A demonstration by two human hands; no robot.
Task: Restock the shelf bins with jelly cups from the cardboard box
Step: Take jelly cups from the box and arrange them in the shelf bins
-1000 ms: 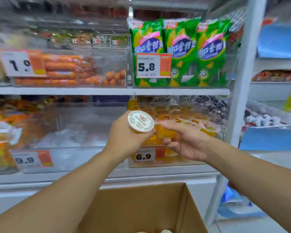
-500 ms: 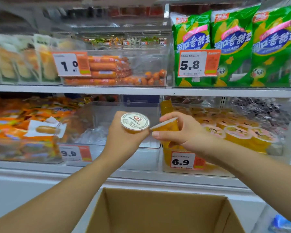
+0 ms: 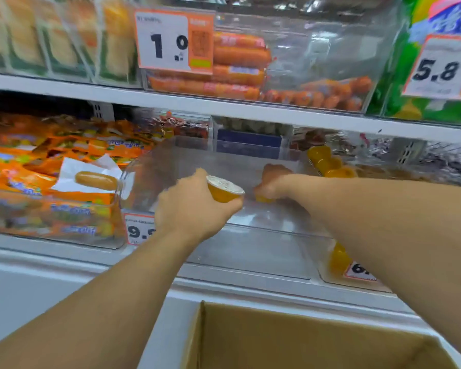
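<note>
My left hand (image 3: 189, 206) grips an orange jelly cup (image 3: 223, 191) with a white foil lid, held tilted over the front rim of a clear plastic shelf bin (image 3: 250, 251). My right hand (image 3: 270, 182) reaches deep into that same bin and is closed on a second orange jelly cup (image 3: 263, 199), low near the bin floor. The bin looks otherwise bare inside. More orange jelly cups (image 3: 328, 163) fill the neighbouring bin on the right. The open cardboard box (image 3: 277, 339) sits below at the bottom edge; its contents are out of view.
A bin of orange snack packets (image 3: 51, 182) stands left of the clear bin. The upper shelf (image 3: 224, 105) carries sausages (image 3: 237, 70) and green bags (image 3: 423, 107), close above my hands. Price tags hang on the bin fronts.
Both hands moved forward and down from in front of the shelf into the clear middle bin. The view shifted closer and to the left.
</note>
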